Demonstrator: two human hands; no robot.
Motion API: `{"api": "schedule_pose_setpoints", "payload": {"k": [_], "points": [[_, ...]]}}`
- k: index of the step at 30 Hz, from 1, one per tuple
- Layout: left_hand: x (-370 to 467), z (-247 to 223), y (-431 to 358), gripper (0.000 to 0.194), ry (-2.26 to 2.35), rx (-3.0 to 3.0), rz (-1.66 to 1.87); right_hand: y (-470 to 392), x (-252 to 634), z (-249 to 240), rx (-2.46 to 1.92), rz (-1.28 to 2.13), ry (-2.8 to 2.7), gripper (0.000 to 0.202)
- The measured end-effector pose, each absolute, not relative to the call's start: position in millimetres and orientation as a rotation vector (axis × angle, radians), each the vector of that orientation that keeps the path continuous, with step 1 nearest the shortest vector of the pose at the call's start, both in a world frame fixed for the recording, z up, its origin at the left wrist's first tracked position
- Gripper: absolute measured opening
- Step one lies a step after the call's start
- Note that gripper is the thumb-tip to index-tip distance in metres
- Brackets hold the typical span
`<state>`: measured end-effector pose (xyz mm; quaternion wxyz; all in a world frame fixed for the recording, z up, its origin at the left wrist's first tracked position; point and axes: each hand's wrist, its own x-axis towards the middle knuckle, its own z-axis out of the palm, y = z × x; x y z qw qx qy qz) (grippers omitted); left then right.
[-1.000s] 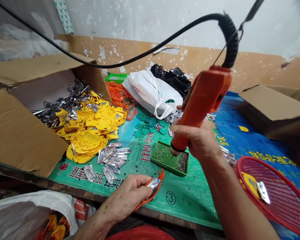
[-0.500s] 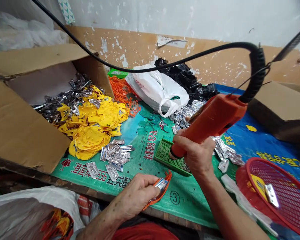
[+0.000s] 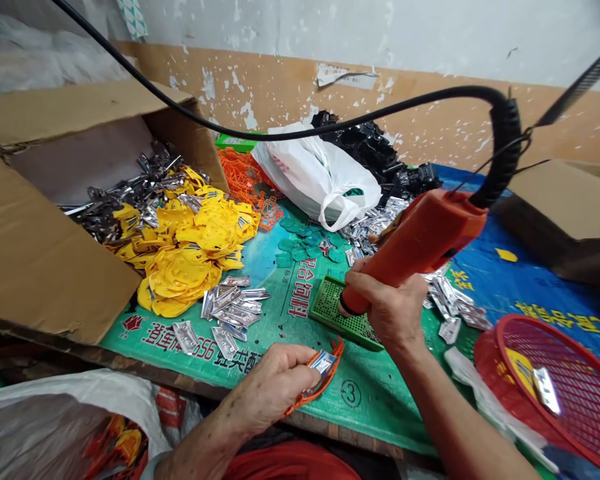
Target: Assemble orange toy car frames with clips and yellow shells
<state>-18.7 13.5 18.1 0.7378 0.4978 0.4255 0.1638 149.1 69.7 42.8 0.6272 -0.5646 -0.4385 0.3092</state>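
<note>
My left hand (image 3: 280, 380) pinches an orange plastic piece (image 3: 334, 363) with a shiny metal plate (image 3: 323, 363) lying on it, near the table's front edge. My right hand (image 3: 395, 303) is wrapped round a red-orange power tool (image 3: 420, 233) hung on a black cable. The tool's lower end points down at a green perforated tray (image 3: 333, 307) holding small metal bits. Loose metal plates (image 3: 235, 310) lie left of the tray, beside a heap of yellow plastic pieces (image 3: 185, 267).
An open cardboard box (image 3: 45, 253) stands left, a red basket (image 3: 570, 380) at the right front. Behind are a white bag (image 3: 315, 177), black parts (image 3: 370, 150) and orange net-like pieces (image 3: 237, 173). Another box (image 3: 570, 207) is at back right.
The view has shifted slightly. Both hands keep their holds, and the tool has tilted or moved very slightly left.
</note>
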Motion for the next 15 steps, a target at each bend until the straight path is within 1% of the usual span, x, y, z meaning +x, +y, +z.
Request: {"api": "schedule_pose_setpoints", "payload": {"k": [7, 11, 15], "points": [[-20, 12, 9, 0.012, 0.913, 0.973, 0.38, 69, 148, 42, -1.318, 0.714, -1.015, 0.011], [-19, 5, 8, 0.01, 0.887, 0.892, 0.384, 72, 154, 39, -1.225, 0.719, -0.98, 0.014], [-17, 3, 10, 0.01, 0.887, 0.895, 0.391, 65, 159, 56, -1.092, 0.767, -0.951, 0.011]]}}
